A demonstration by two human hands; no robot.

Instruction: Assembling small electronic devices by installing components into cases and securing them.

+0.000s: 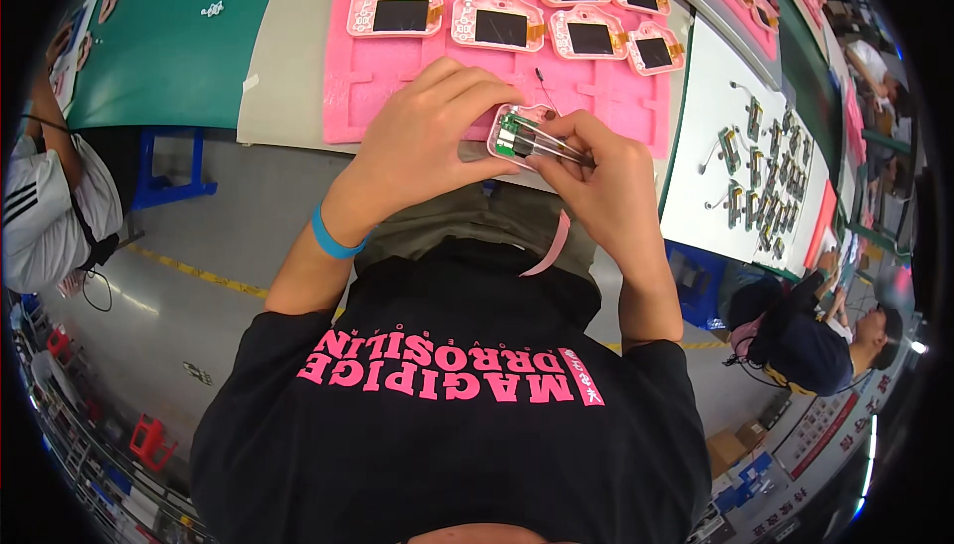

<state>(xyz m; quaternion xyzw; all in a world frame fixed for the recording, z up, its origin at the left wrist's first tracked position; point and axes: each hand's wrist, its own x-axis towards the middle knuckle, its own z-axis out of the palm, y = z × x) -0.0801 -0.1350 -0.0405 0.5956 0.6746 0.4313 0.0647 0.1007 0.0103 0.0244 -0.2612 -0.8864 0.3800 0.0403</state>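
Observation:
My left hand (427, 132) grips a small pink device shell (494, 135) by its edges, at the near side of the pink foam tray. A green circuit board (509, 137) sits inside the shell. Between the fingers of my right hand (608, 164) is a pair of metal tweezers (556, 145), its tips over the board. A thin wire with a dark end (540, 75) sticks up beyond the shell. My fingers hide part of the shell's right side.
Several pink shells with dark screens (497, 23) fill the far part of the pink foam tray (373, 97). Small boards with wires (765, 166) lie on a white surface at right. A green mat (179, 37) covers the left table. Other people (810, 340) work on both sides; blue stools (171, 171) stand below.

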